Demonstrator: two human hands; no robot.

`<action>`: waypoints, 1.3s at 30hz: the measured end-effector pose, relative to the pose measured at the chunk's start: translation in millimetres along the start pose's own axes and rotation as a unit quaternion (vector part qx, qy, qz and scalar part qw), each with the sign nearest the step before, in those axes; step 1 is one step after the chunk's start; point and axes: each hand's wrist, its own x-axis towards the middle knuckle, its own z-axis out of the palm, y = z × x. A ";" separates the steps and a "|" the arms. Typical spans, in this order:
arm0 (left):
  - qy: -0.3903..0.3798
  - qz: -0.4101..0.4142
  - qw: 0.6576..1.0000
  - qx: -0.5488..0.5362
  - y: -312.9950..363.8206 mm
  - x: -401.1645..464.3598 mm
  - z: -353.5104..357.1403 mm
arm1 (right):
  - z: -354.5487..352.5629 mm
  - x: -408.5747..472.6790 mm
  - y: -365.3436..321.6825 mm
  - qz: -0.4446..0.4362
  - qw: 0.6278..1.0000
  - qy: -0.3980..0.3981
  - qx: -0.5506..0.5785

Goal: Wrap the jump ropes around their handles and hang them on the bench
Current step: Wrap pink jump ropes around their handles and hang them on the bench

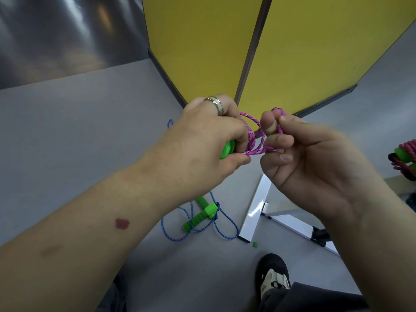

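Room: grey floor (67, 136) meeting two yellow panels (202, 41) that join at a dark seam; a brushed metal wall (56, 30) fills the upper left.
Left hand (202, 140): fingers curled round a green handle (227, 149), of which only the end shows below the knuckles; a silver ring (216, 104) sits on one finger; the thumb presses against the rope beside the handle.
Right hand (315, 158): fingers curled, thumb and forefinger pinching a loop of the pink rope (254, 131); the palm faces the camera.
Pink rope: held up between the two hands in several loose loops; one loop rises over the right fingertips; the hands are close, just apart.
Blue rope (202, 228): lying loose on the floor below the left forearm, looped around its two green handles (202, 216); the handles lie crossed, touching.
Bench (256, 212): white frame on the floor under the right hand; only part shows.
Right edge: a wound bundle (406, 154) of pink rope and green handles, partly cut off by the frame.
Bottom: a black and white shoe (273, 275) on the floor; a small green piece (254, 244) lies near the bench foot.
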 end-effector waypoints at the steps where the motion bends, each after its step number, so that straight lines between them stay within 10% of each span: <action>1: -0.003 -0.011 1.000 -0.017 -1.1 0.3 -0.7 | 0.6 -1.2 0.3 -0.004 1.000 -0.011 -0.011; 17: 0.011 -0.175 0.967 -0.187 4.1 7.8 -20.0 | -3.2 -2.4 6.9 -0.134 0.968 -0.112 -0.180; 39: -0.013 -0.208 0.919 -0.335 8.0 6.9 -5.5 | 1.0 -12.5 13.9 -0.285 0.882 -0.046 -0.373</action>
